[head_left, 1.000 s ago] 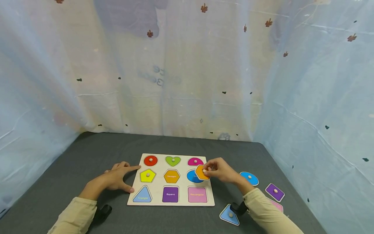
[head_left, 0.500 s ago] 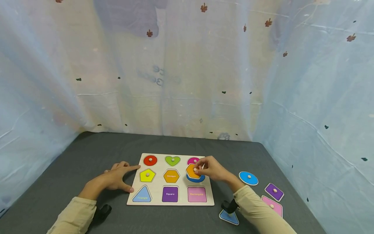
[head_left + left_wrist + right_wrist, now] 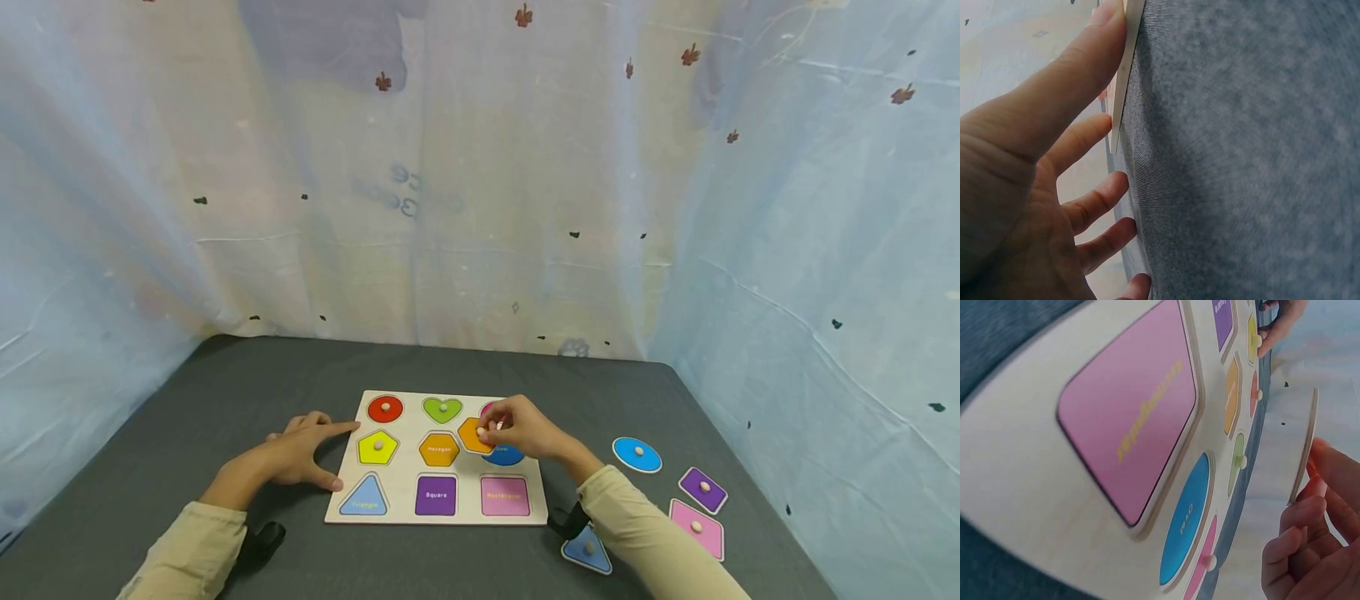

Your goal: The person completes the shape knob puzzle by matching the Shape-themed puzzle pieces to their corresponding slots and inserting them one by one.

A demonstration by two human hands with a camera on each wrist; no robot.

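Note:
My right hand [image 3: 521, 427] pinches the orange hexagon puzzle piece [image 3: 470, 435] by its knob, over the cream wooden shape board [image 3: 401, 479]. The piece hangs between the printed orange hexagon recess [image 3: 438, 450] and the blue oval recess [image 3: 504, 455], covering part of the oval. In the right wrist view the piece [image 3: 1306, 447] appears edge-on, raised off the board. My left hand [image 3: 300, 452] lies at the board's left side with thumb and index fingertip on its edge; in the left wrist view the other fingers spread beside the board's edge [image 3: 1124, 75].
Red circle [image 3: 385, 408], green heart [image 3: 442, 409] and yellow pentagon [image 3: 377, 448] pieces sit in the board. On the grey table to its right lie a blue oval [image 3: 637, 455], purple piece [image 3: 702, 490], pink rectangle [image 3: 697, 530] and blue triangle [image 3: 587, 552], partly behind the right wrist strap.
My right hand has carried the orange hexagon piece leftward over the board, from above the blue oval recess toward the hexagon recess. The left hand has stayed at the board's edge.

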